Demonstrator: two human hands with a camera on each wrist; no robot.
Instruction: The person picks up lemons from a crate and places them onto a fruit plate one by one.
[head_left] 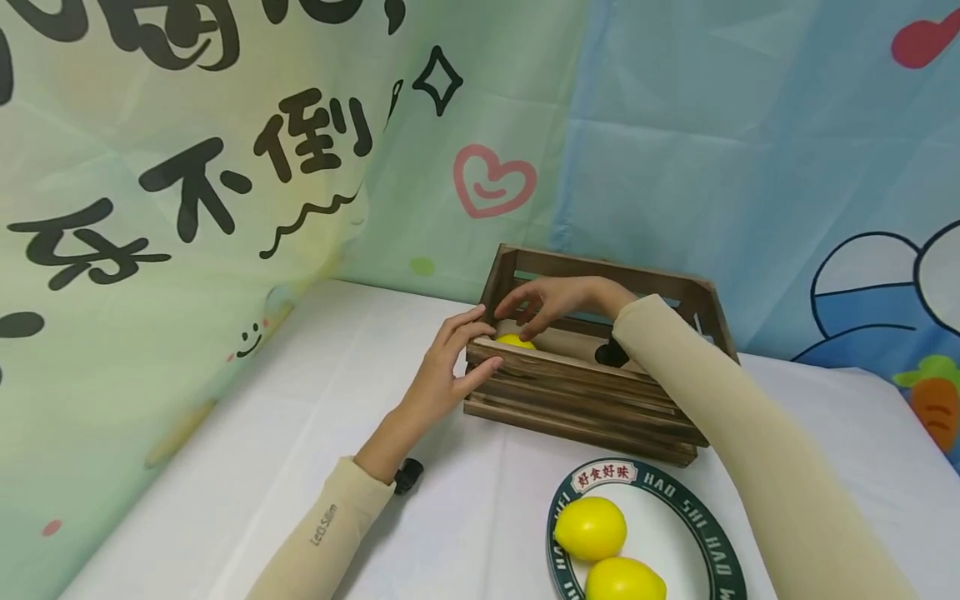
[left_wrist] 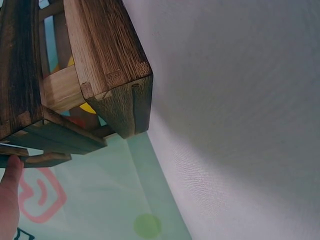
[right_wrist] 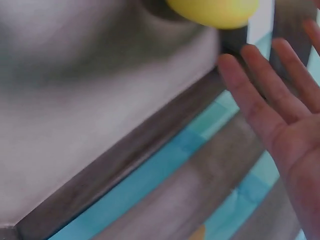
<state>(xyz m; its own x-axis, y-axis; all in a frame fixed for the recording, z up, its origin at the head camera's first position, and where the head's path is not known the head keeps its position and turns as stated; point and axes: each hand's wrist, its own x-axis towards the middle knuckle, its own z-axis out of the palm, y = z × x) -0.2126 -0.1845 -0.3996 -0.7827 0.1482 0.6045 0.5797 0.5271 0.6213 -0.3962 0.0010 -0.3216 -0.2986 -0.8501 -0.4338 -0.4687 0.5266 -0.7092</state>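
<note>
A wooden slatted crate stands on the white table near the back cloth. Inside its left end lies a yellow lemon, partly hidden by the front slats and by my right hand. That right hand reaches over the crate, its fingers loosely bent just above the lemon. In the right wrist view the fingers are spread and the lemon sits beyond their tips. My left hand touches the crate's front left corner, thumb at the front slat and extended fingers along the left end.
In front of the crate is a round white plate with a dark green lettered rim. Two lemons lie on it, the nearer one cut off by the frame. Printed cloths hang behind and left of the table.
</note>
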